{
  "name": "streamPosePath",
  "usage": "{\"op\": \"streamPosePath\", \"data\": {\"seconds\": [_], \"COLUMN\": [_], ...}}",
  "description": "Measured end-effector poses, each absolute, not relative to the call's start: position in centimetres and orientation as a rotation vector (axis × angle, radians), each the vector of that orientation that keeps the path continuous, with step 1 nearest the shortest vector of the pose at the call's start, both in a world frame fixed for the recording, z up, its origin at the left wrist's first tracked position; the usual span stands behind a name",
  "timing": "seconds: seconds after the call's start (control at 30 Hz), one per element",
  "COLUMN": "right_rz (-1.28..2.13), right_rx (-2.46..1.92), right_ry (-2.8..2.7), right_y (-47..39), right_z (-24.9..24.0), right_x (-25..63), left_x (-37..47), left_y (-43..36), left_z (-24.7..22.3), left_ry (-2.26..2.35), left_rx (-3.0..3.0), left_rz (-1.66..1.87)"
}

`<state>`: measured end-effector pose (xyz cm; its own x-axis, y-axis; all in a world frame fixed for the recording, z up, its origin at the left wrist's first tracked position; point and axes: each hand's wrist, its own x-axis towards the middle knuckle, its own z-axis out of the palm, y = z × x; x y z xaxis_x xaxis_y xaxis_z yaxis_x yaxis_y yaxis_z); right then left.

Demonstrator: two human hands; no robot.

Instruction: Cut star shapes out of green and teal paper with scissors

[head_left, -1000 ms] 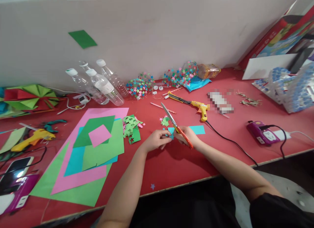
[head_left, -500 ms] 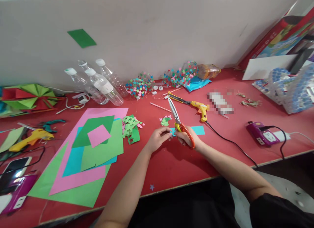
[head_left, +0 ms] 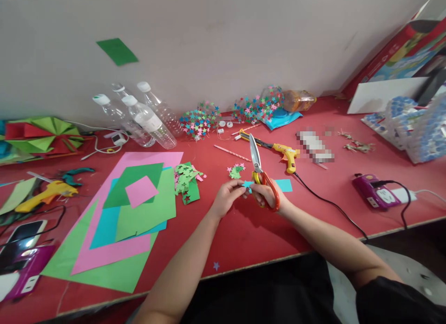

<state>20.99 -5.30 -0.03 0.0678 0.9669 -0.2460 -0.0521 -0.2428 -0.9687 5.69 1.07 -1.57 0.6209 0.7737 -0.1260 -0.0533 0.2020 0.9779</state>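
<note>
My left hand (head_left: pixel 228 196) pinches the edge of a small blue paper piece (head_left: pixel 247 185), which looks star-like. Hooked in my right hand (head_left: pixel 266 193) are orange-and-yellow-handled scissors (head_left: pixel 257 159), their blades pointing up and away from me. The fingertips of the right hand also reach the blue piece. Behind that hand a blue paper strip (head_left: pixel 284 185) lies on the red table. Just beyond my hands sits a little heap of green and pink paper stars (head_left: pixel 236 170). To the left, more green stars (head_left: pixel 186 178) are piled on a dark green paper piece.
Layered coloured sheets (head_left: pixel 146 222) cover the table's left part. Plastic bottles (head_left: pixel 153 122) and star-covered balls (head_left: pixel 198 122) line the wall. A yellow glue gun (head_left: pixel 287 154) lies beyond my right hand, its cord running to a purple power socket (head_left: pixel 378 191). Another glue gun (head_left: pixel 47 196) is far left.
The scissors have swung slightly right and the blades look closer together. My right hand has turned a little, and the blue piece between my fingers shows more clearly.
</note>
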Motion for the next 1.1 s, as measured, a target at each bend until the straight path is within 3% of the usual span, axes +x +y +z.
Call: {"op": "streamPosePath", "data": {"seconds": [1.1], "right_rz": [1.251], "right_rx": [-1.493], "right_ry": [-1.044], "right_y": [-5.72], "right_z": [0.82], "right_x": [20.38], "left_x": [5.94], "left_y": [0.71], "left_z": [-1.48], "left_ry": [0.738], "left_rx": [1.274], "left_rz": [0.755]}}
